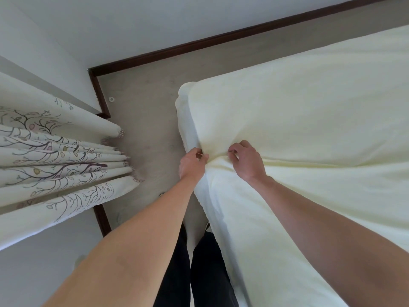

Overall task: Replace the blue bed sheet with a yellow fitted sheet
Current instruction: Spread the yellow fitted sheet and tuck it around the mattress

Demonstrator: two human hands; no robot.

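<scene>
Yellow fitted sheet (pixel 309 111), no visible writing, is pinched at the mattress edge by left hand (pixel 192 163) and right hand (pixel 247 161) fingers.

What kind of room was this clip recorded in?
Most likely a bedroom: a bed with a yellow fitted sheet that both hands grip, floor-length patterned curtains beside it, and a dark skirting board along plain walls.
</scene>
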